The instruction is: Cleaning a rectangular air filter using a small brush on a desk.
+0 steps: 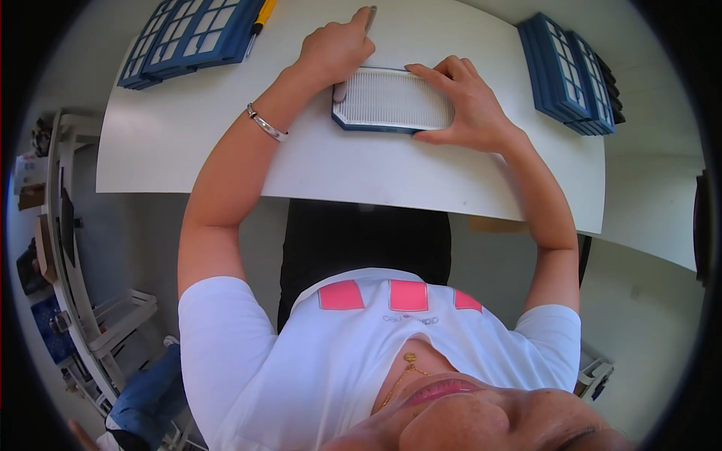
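Note:
A rectangular pleated air filter [397, 101] with white folds and a blue frame lies on the white table before me. My right hand [465, 101] grips its right end, fingers at the far edge and thumb at the near edge. Over the filter's far left corner, my left hand [338, 51] is closed around a slim grey tool [370, 20]. One thin end sticks out beyond my fingers, and a rounded grey end shows below the hand over the filter's left side. The hand hides the tool's middle, so its kind is unclear.
Several blue-framed filters with white grid panels [194, 39] stand at the back left, beside a yellow-and-black screwdriver [260, 22]. More blue filters [564, 73] and black parts [612, 84] are at the right. A white shelf rack [70, 237] and another person's jeans [146, 400] are left.

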A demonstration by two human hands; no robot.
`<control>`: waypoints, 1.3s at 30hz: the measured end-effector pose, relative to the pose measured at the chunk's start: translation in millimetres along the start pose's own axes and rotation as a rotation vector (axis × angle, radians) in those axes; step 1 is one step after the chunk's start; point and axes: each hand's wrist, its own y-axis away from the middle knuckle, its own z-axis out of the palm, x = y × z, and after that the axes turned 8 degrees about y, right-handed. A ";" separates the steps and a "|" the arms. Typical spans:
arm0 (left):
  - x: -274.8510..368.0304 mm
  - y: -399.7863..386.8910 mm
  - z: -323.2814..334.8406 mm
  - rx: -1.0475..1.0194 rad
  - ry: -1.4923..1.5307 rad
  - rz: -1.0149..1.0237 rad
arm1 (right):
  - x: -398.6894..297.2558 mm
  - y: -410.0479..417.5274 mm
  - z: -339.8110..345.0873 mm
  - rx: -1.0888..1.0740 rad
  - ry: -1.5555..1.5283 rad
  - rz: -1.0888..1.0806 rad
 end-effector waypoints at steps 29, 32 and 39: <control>13.7 22.2 -18.8 0.149 -0.229 -0.090 | -2.0 -3.0 1.8 0.029 -0.018 0.036; 14.9 20.5 -16.9 0.141 -0.219 -0.119 | -4.3 -2.1 1.6 0.022 0.002 0.057; 16.9 22.4 -10.4 0.218 -0.050 -0.146 | -2.1 3.9 1.6 0.017 -0.035 0.064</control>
